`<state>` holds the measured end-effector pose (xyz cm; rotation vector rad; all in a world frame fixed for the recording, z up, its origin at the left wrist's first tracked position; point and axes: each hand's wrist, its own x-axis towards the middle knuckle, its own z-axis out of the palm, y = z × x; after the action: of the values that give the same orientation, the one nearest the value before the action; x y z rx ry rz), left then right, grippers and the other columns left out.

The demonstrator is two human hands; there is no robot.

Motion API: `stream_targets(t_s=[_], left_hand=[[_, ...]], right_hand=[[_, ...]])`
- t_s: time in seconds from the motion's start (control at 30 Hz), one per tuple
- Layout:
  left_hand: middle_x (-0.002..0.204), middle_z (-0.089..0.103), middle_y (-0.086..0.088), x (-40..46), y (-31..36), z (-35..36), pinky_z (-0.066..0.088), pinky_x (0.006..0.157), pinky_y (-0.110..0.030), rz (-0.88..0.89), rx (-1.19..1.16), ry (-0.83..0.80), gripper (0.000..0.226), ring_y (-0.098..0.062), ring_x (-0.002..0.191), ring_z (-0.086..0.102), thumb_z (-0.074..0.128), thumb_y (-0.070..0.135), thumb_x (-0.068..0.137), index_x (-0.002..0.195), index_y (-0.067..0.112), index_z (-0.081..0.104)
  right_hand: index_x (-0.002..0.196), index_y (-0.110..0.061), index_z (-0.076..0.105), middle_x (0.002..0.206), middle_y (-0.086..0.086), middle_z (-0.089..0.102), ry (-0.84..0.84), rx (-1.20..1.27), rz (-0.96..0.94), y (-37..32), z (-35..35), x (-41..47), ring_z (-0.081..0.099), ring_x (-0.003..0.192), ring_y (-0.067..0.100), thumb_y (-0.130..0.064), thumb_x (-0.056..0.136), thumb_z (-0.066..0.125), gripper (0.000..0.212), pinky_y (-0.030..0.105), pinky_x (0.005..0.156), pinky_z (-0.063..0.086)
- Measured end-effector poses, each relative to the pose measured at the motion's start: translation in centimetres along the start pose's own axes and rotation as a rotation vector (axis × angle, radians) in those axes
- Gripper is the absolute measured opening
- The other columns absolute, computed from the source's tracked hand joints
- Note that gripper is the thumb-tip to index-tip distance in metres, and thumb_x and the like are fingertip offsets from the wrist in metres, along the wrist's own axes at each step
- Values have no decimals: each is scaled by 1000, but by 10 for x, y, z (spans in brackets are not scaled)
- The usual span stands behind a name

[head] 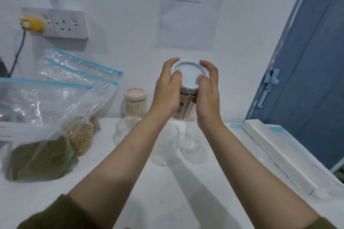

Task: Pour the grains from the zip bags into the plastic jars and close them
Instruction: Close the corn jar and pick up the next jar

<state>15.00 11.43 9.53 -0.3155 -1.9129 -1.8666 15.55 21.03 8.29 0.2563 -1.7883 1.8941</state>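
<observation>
We have both hands on it: left hand (168, 87) and right hand (208, 87) curl around the pale lid (189, 74), which sits square atop the upright brown-grain jar (186, 104) held above the table (167, 191), axis vertical, lid between our fingers.

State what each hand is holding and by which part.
Both hold the jar of brown grains: the left hand and right hand curl their fingers round the rim of its pale blue lid, palms alongside the jar's upper sides.

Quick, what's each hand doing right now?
Left hand: grips the blue lid and the jar.
Right hand: grips the same lid and jar.
</observation>
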Motion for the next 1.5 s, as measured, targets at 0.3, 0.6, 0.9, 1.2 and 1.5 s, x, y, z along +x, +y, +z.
stream_targets(t_s=[0.3,0.6,0.9,1.2,1.5], left_hand=[[120,57,-1,88,-73,7,49,94,-34,-66,99,52,38,-17,107,57,33,11,100,133,23,46],[125,54,-10,113,-170,10,49,92,-38,-395,351,-19,42,-25,105,54,29,16,101,142,21,39],[134,52,-10,125,-205,2,45,94,-34,-405,398,25,43,-23,110,50,31,15,102,143,17,41],[146,47,8,106,-197,11,34,110,-32,-126,460,149,41,-12,135,41,36,23,101,140,25,49],[145,46,6,80,-151,80,28,111,-21,-190,113,-40,37,-6,134,39,38,15,103,138,21,50]], right_hand=[[129,-31,46,102,-11,58,-67,-39,69,76,33,82,59,78,-3,-15,102,34,34,12,65,46],[132,-24,43,107,5,58,-165,-171,338,178,45,105,58,97,23,-17,102,29,34,36,81,50],[136,-25,37,114,9,58,-299,-272,365,202,49,114,56,100,24,-20,103,29,35,39,87,48],[144,-22,39,141,0,50,-103,-250,319,182,40,101,48,128,17,-28,106,32,39,31,106,38],[143,-21,43,147,-7,44,263,-202,178,127,-28,90,42,132,8,-23,105,39,38,22,104,33]])
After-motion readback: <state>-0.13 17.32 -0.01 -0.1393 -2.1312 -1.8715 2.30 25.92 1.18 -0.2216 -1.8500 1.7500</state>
